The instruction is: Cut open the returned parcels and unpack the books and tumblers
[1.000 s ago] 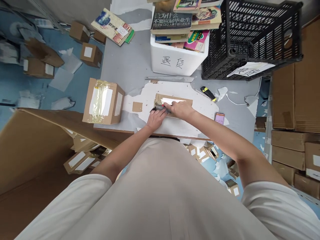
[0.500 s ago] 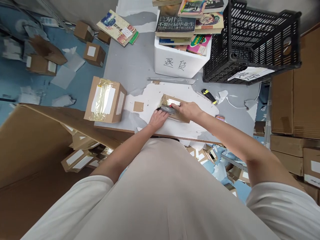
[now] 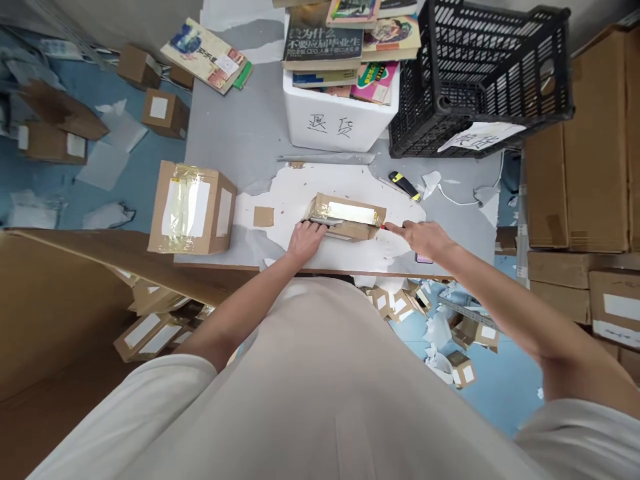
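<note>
A small cardboard box with a white label and clear tape lies on the white patch of the worktop, with a dark gap along its near side. My left hand is closed on the box's near left corner, fingers pressed against it. At the opposite end, my right hand is closed round a small box cutter, with the index finger stretched forward. Only a red bit of the box cutter shows by the box's right edge; my hand hides the rest.
A taped carton stands at left. Behind are a white foam box full of books, a black crate and loose books. A black-and-yellow utility knife lies right, near a phone. Cartons crowd the floor.
My right hand has moved right along the box to its far end, uncovering the label and the gap. My left hand stays at the left corner. The view has shifted a little.
</note>
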### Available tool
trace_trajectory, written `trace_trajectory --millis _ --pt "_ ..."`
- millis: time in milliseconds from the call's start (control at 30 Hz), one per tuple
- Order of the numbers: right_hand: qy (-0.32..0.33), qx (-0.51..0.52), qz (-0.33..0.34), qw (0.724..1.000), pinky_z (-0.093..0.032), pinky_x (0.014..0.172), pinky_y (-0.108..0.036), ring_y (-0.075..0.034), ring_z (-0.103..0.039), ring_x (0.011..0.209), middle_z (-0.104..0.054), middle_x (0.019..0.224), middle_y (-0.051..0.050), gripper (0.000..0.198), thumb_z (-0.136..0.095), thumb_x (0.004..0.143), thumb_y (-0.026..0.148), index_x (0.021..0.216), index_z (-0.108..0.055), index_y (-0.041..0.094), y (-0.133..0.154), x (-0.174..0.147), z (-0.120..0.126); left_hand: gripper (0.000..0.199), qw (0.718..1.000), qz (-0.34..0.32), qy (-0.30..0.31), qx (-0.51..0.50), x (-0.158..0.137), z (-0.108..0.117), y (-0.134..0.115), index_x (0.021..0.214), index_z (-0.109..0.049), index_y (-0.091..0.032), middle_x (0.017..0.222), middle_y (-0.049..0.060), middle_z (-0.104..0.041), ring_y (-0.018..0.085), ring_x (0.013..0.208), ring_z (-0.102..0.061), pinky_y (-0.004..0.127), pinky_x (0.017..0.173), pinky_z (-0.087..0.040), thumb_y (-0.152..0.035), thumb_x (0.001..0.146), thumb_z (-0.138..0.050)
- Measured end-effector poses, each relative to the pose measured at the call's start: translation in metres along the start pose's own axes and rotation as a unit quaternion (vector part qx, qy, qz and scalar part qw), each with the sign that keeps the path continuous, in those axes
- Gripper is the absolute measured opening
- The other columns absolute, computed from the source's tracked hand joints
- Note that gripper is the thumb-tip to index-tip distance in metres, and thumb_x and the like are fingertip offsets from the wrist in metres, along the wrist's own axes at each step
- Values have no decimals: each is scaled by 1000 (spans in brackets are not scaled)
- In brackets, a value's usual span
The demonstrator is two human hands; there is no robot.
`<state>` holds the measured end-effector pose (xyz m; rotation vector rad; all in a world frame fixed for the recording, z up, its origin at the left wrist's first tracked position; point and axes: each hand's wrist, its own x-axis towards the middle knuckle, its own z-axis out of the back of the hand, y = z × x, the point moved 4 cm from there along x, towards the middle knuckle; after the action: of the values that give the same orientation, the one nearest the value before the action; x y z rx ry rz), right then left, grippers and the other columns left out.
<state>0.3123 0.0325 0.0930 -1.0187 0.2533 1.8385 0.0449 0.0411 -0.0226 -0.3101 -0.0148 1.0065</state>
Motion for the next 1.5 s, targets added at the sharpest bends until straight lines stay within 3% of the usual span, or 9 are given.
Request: trace_trajectory --millis 267,367,467,567,733,800,867,1067,1500 --pt "-70 15 -3 997 -39 67 -29 -20 -65 83 -63 109 -12 73 -36 87 3 150 -21 38 4 -20 -4 38 996 -72 -25 -53 -6 32 -13 121 -59 -17 115 15 -62 29 108 -52 42 93 -35 -37 90 -47" --pt "-88 56 -14 994 -40 64 -27 -20 -65 82 -64 111 -10 73 -37 87 3 150 -25 38 1 -35 -17 81 991 -120 -18 -58 19 53 -26 137 -46 -16 137 18 -49 36 124 -42 47 106 -26 -65 74 -60" --pt "-147 188 -52 970 -46 67 -29 -21 -65 85 -65 112 -9 64 -40 90 12 149 -29 34 -4 -44 -32 129 988 -149 43 -9 55 59 -32 151 -18 -11 155 22 -21 44 139 -18 54 112 -6 -76 53 -70" --pt "-191 424 -115 878 -52 73 -33 -19 -67 75 -69 102 -8 59 -40 93 24 151 -28 24 -1 -42 -55 142 982 -144 118 35 76 52 -26 153 -3 -11 157 22 -15 46 140 -12 54 111 3 -78 47 -70" --pt "-153 733 -159 643 -57 55 -30 -11 -61 53 -68 102 -6 68 -44 90 30 153 -21 22 39 -12 -79 137 988 -101 117 29 76 44 -14 153 -8 -13 143 22 -37 41 124 -35 50 107 -14 -77 49 -70" --pt "-155 776 -150 593 -56 50 -28 -9 -59 50 -66 104 -6 69 -47 88 30 153 -23 23 50 -4 -76 135 990 -88 111 27 74 45 -13 152 -13 -13 139 22 -41 40 119 -38 50 103 -18 -78 48 -69" --pt "-157 795 -137 570 -55 47 -26 -7 -57 48 -65 101 -5 69 -49 87 31 152 -27 25 53 -1 -72 134 990 -77 114 27 75 46 -13 151 -15 -14 137 21 -42 40 117 -39 49 101 -19 -79 47 -68" --pt "-135 801 -97 575 -52 42 -24 -8 -57 45 -65 92 -4 67 -52 85 29 149 -33 24 42 2 -63 132 989 -79 126 9 78 47 -13 151 -17 -17 137 20 -41 41 116 -37 49 98 -21 -80 47 -68" --pt "-119 717 -117 677 -52 45 -24 -11 -59 46 -68 88 -3 65 -47 86 24 149 -32 27 60 -24 -52 135 986 -57 160 -2 79 44 -11 154 -4 -23 148 18 -32 43 124 -29 51 101 -18 -81 49 -67"
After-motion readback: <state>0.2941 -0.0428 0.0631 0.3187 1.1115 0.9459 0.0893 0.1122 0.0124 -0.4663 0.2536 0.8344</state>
